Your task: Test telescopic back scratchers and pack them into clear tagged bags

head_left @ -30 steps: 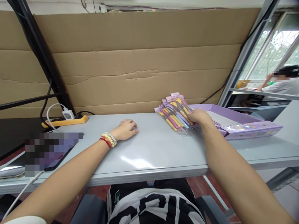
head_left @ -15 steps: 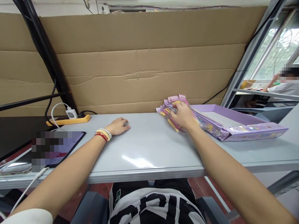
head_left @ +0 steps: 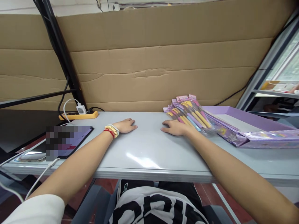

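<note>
My left hand (head_left: pixel 126 125) lies flat on the grey tabletop (head_left: pixel 137 146), fingers loosely apart, holding nothing. Coiled hair-tie-like bands and a red string circle its wrist. Opposite it, my right hand (head_left: pixel 174 127) also rests on the tabletop with its fingers spread and nothing in them. Just behind and to the right of this hand is a pile of pens in clear plastic packets (head_left: pixel 195 115), yellow, pink, purple and blue, with pink tops. The pile touches or nearly touches an open purple box (head_left: pixel 249 126) with a shiny printed side. My right wrist hides part of the packets' near edge.
At the left lie a tablet (head_left: pixel 77 140) and a phone (head_left: pixel 32 155) with white cables. A yellow power strip (head_left: pixel 86 115) holds a white charger. Cardboard (head_left: pixel 149 62) stands behind the table, between a black frame post (head_left: pixel 63 56) and a grey one.
My right hand has come off the pen packets and moved down onto the tabletop, left of their near edge. My left hand stays in place. The view has turned slightly right.
</note>
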`<state>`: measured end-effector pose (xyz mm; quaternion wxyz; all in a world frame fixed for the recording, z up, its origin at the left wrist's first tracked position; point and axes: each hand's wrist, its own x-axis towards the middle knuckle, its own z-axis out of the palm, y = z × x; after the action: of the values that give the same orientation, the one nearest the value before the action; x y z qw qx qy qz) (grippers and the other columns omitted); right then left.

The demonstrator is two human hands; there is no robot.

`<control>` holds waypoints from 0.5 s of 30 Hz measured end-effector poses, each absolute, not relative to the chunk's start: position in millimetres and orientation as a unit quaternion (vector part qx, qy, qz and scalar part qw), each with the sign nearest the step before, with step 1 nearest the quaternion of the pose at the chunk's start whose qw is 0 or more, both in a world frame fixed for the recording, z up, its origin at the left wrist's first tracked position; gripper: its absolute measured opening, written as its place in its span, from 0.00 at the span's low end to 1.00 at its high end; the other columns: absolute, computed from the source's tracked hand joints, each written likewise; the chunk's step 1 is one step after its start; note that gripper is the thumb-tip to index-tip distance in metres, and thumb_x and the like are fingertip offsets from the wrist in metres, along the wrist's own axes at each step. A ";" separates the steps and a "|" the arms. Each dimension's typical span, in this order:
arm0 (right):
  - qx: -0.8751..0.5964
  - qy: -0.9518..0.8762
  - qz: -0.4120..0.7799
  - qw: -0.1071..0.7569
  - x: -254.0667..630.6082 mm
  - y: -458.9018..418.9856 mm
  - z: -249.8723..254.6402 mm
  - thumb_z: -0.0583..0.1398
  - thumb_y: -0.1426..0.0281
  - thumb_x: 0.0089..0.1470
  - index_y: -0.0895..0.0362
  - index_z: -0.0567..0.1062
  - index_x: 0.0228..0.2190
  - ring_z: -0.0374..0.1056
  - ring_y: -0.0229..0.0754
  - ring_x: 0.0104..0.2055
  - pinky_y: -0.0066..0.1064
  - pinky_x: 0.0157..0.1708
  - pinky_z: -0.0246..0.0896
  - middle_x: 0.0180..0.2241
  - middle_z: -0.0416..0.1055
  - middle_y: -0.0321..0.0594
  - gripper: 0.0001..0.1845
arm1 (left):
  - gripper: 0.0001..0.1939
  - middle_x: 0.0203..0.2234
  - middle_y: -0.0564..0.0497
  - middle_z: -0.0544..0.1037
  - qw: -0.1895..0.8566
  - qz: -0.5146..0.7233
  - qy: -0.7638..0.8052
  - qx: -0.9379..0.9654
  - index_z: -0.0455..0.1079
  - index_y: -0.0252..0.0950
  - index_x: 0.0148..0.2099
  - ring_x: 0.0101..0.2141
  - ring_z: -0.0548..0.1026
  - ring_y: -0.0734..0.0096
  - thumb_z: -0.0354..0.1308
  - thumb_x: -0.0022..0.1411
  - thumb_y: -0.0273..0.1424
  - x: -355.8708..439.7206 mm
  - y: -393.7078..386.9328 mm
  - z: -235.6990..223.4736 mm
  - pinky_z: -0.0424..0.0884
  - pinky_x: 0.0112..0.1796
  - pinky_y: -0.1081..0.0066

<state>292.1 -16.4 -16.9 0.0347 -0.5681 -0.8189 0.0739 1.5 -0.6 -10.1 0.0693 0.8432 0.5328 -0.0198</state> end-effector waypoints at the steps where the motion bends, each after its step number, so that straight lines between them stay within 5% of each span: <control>1: -0.568 -0.819 0.075 0.037 292.4 -15.9 -16.7 0.51 0.52 0.54 0.62 0.66 0.56 0.61 0.54 0.57 0.39 0.54 0.56 0.57 0.62 0.52 0.35 | 0.34 0.63 0.40 0.55 0.070 -0.019 0.532 0.844 0.56 0.34 0.62 0.62 0.55 0.57 0.36 0.62 0.50 1.1 -0.1 -10.4 0.52 0.58 0.62; 10: -0.564 -0.821 0.082 0.026 293.1 -14.3 -15.1 0.52 0.53 0.54 0.63 0.64 0.57 0.62 0.54 0.56 0.41 0.55 0.54 0.57 0.63 0.53 0.36 | 0.37 0.62 0.36 0.57 0.086 0.013 0.554 0.828 0.45 0.35 0.65 0.59 0.59 0.53 0.40 0.61 0.51 0.5 0.9 -14.5 0.58 0.54 0.59; 15: -0.563 -0.821 0.086 0.027 292.5 -15.7 -14.5 0.52 0.53 0.54 0.64 0.65 0.57 0.62 0.55 0.56 0.41 0.55 0.55 0.57 0.63 0.53 0.36 | 0.31 0.57 0.36 0.63 0.086 0.006 0.553 0.829 0.56 0.35 0.58 0.56 0.64 0.52 0.41 0.61 0.50 3.7 -3.2 -11.3 0.60 0.52 0.59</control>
<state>292.5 -15.7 -14.5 0.0273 -0.5634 -0.8213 0.0856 3.7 -3.2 -11.3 0.0859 0.8289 0.5528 0.0058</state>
